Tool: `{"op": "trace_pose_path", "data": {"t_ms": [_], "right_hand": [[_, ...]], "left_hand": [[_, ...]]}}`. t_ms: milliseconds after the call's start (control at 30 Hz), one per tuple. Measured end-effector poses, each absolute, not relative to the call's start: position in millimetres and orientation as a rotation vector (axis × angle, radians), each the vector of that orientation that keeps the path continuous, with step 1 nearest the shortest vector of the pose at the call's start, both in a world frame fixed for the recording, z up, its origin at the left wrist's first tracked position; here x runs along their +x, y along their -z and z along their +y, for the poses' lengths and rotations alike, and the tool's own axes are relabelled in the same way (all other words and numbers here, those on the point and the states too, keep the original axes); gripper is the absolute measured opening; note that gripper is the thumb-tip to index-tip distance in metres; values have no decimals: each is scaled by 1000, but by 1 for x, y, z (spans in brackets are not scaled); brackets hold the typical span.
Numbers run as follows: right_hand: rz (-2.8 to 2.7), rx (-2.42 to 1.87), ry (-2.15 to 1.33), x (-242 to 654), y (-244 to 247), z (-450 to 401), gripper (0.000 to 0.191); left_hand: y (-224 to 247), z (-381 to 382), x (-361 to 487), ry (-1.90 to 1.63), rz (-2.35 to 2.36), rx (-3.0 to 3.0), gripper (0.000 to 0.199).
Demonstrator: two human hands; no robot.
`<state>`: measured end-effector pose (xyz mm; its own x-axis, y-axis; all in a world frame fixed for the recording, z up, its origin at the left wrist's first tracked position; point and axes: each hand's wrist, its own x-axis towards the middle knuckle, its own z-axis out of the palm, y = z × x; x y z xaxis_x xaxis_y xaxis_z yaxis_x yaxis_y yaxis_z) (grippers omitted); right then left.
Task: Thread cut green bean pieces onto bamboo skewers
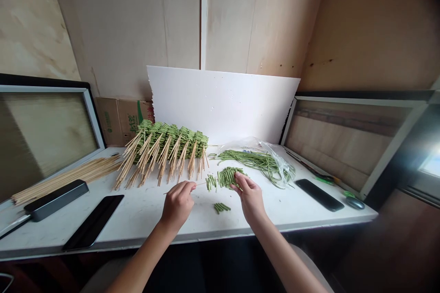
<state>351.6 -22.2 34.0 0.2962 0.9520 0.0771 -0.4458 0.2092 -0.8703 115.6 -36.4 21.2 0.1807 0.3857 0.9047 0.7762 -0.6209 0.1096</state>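
Two bare forearms reach in from the near edge over a white table. At the end of one, the left hand is curled into a fist and pinches a thin skewer, which points right, toward the other hand. Just at the skewer's right end is a short row of green bean pieces; whether it passes through them is too small to tell. Beside that row, to the right, lies a pile of cut beans, between the two hands and touching the right hand. That hand's fingers bend over the pile's right side, thumb near the forefinger; I cannot tell whether they grip a piece. A small cluster of pieces lies nearer, apart from both hands. Farther right, long uncut beans spill from a clear plastic bag. On the far left, loaded skewers are stacked with their bare ends toward the near side, and unused sticks lie left of them.
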Motion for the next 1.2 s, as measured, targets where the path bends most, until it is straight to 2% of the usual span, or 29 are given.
{"op": "trace_pose_path", "data": {"t_ms": [267, 567, 1067, 1200], "right_hand": [[-667, -871, -1088, 347, -34, -25, 43], [-672, -891, -1089, 344, -29, -27, 41], [-759, -857, -1207, 356, -41, -23, 47], [-849, -882, -1217, 363, -41, -18, 43]], "left_hand": [[-20, -37, 116, 1367, -1077, -2069, 48], [-20, -39, 118, 1313, -1071, -2063, 50], [-20, -27, 105, 1465, -1237, -2173, 45], [-19, -26, 104, 1450, -1275, -2233, 41]]}}
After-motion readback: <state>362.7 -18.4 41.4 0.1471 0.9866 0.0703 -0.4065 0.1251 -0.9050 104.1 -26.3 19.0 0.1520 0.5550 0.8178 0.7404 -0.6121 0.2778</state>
